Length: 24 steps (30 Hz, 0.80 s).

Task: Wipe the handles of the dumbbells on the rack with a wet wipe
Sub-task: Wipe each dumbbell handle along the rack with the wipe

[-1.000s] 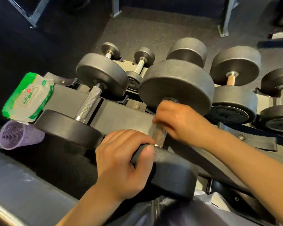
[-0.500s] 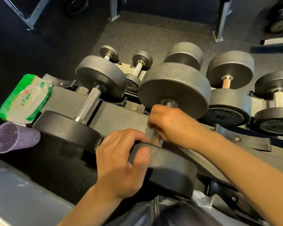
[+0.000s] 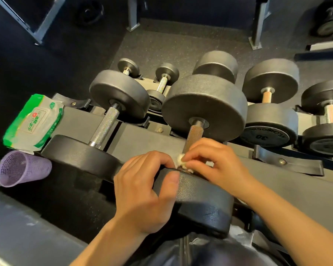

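- Head view, gym rack: person's left hand (image 3: 142, 191) curls over near-end weight plate (image 3: 198, 200) of a big dumbbell, thumb on the rim, fingers hooked over its far edge – a steadying grip, not a lift.
- Just beyond, right hand (image 3: 213, 162) pinches a small balled-up wet wipe (image 3: 182, 161) btwn thumb & fingertips, pressed at the near base of the knurled handle (image 3: 194, 136), touching it where it meets the plate.
- Handling, by judgement: wipe is soft, light, damp; may snag or shred on the rough knurl, so wrap it round the bar & twist. Dumbbell looks heavy & stiff; likely to roll only slightly in its cradle. Hold the plate rim, as now.
- Further out: far plate (image 3: 204, 106) of same dumbbell; handle above the wipe lies bare.
- Left neighbour's handle (image 3: 104, 125) untouched; green wipes pack (image 3: 33, 121) & purple mesh cup (image 3: 17, 169) at rack's (image 3: 138, 137) left end.
- Back rows: more dumbbells w/ exposed handles, not yet reached.
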Motion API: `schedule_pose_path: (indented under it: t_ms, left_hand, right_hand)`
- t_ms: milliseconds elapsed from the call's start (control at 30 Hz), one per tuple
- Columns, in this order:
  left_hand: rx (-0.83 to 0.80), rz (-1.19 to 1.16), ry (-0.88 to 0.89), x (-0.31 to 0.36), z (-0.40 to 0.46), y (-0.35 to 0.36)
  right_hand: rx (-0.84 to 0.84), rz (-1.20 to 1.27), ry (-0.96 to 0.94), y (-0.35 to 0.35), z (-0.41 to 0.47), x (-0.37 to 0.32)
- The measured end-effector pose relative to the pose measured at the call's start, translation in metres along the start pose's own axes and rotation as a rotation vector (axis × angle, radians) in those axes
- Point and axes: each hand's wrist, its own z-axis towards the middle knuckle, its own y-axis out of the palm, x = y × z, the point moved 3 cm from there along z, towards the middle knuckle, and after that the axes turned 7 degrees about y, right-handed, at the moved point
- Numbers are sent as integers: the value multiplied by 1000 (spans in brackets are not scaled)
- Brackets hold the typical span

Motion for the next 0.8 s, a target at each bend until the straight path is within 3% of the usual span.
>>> schedule_pose_path:
  t_ms: [167, 267, 367, 467, 533, 600, 700, 800]
  left_hand:
    - [-18, -54, -29, 0, 2, -1]
    - [-28, -49, -5, 2, 1, -2]
    - [-30, -45, 14, 1, 0, -2]
    - [-23, -54, 19, 2, 0, -2]
    - [-15, -51, 30, 1, 0, -2]
    - [-16, -56, 43, 0, 0, -1]
    - [-25, -78, 48, 1, -1, -1]
    - [-24, -80, 20, 0, -1, -2]
  right_hand:
    - [517, -209, 58, -3, 19, 21]
    - [633, -252, 70, -1, 25, 26]
    - [612, -30, 206, 0, 12, 21]
    - [354, 342, 394, 2, -12, 19]
    - [154, 424, 501, 3, -21, 19]
    - [76, 460, 606, 5, -21, 23]
    - [152, 694, 692, 5, -16, 28]
    - [335, 874, 748, 8, -7, 34]
